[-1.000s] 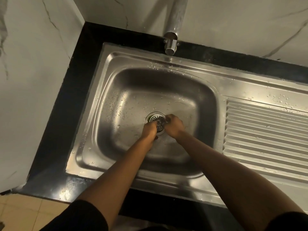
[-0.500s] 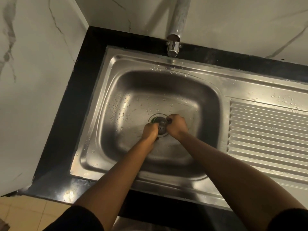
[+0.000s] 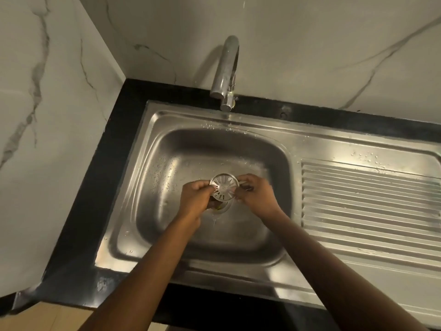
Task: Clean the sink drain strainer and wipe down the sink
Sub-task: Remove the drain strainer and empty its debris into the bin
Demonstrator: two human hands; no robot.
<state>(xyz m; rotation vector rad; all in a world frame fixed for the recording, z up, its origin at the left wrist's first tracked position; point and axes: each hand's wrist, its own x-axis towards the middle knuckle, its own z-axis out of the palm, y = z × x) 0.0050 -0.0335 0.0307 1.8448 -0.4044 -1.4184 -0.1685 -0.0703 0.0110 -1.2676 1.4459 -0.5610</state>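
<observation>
The strainer (image 3: 224, 187) is being held by its rim, just above the drain hole (image 3: 220, 206) in the sink (image 3: 152, 211). It is being pinched between the fingers of the left hand (image 3: 194, 199) and the right hand (image 3: 256, 195). It is probably light, stiff and slippery when wet, so the rim is likely the best place to hold. No writing is being shown.

The scene is dimly lit in a warm, yellowish cast. Glare is thrown off the ribbed stainless-steel draining board (image 3: 370, 201) toward three o'clock, and off the steel sink rim (image 3: 102, 256) at seven o'clock. The grey-veined white marble wall (image 3: 310, 44) is evenly lit — straight edges are bowed by wide-angle distortion. Detail is softened throughout.
</observation>
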